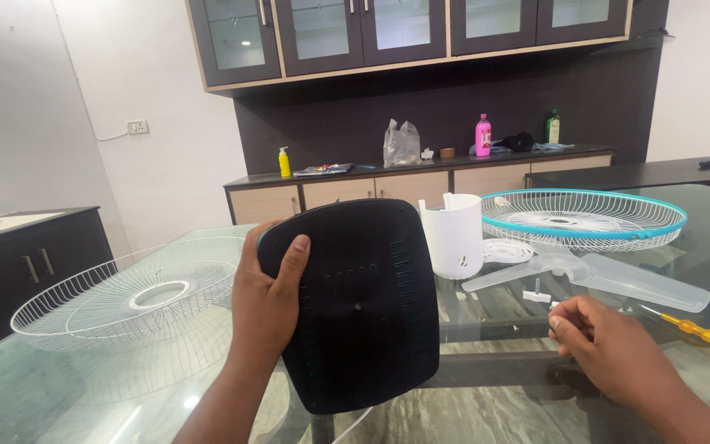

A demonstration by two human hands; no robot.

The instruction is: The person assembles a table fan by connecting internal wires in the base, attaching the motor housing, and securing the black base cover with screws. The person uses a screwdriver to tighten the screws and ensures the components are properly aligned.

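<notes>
- A person's two bare hands work over a glass table (84, 386), seen from above.
- The left hand (269, 288) grips a black, rounded-square base (355, 304) by its left edge, thumb across the front and fingers hidden behind it. The base stands nearly upright at the middle of the table, its flat face toward the camera.
- The right hand (610, 345) rests low on the right, fingertips pinched together around something small and pale; what it is cannot be told.
- Just beyond that hand lie a few small white parts (536, 293) and a clear fan blade (593, 275).
- A yellow-handled screwdriver (704, 335) lies to the right of the hand, near but apart.
- A white cup-shaped housing (452, 236) stands just behind the base's upper right corner.
- A white wire grill with a teal rim (585, 218) lies at the back right.
- A plain white wire grill (125, 300) lies on the left, close beside the left hand.
</notes>
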